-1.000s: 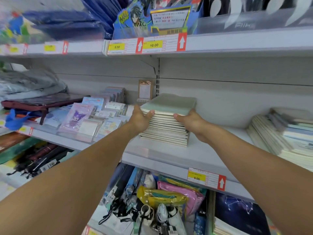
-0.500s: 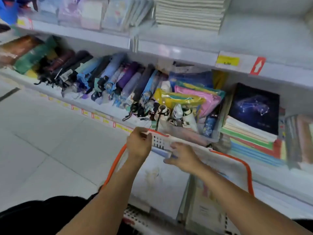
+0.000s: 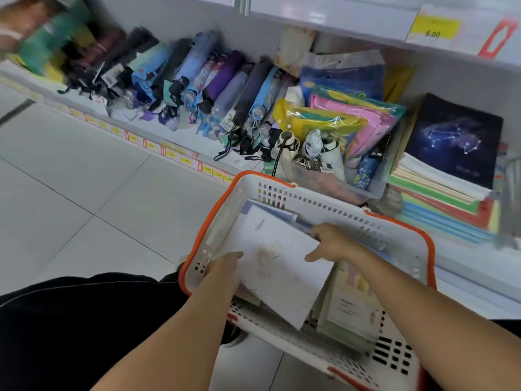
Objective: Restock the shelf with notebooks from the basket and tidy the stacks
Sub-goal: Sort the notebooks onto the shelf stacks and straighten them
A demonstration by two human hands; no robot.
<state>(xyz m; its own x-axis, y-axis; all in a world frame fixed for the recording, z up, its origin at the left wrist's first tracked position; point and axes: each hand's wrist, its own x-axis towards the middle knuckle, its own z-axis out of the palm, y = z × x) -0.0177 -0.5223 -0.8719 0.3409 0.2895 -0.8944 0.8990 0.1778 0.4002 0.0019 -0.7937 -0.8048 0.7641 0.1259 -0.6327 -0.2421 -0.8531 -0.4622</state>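
Notebook [image 3: 277,258], pale white cover with faint brownish drawing, lies tilted atop pile inside basket [image 3: 338,213]. I see left hand [image 3: 225,268] gripping its near-left edge, right hand [image 3: 331,244] pinching its far-right edge. Basket white, orange-rimmed, more notebooks [image 3: 351,303] beneath.

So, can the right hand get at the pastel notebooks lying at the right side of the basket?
Probably yes: the right hand is already inside the white orange-rimmed basket, and the pastel notebooks lie uncovered beside it.

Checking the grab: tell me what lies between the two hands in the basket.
In the head view, the pale top notebook spans the gap between the left hand and right hand, inside the white basket; both hands touch its edges.
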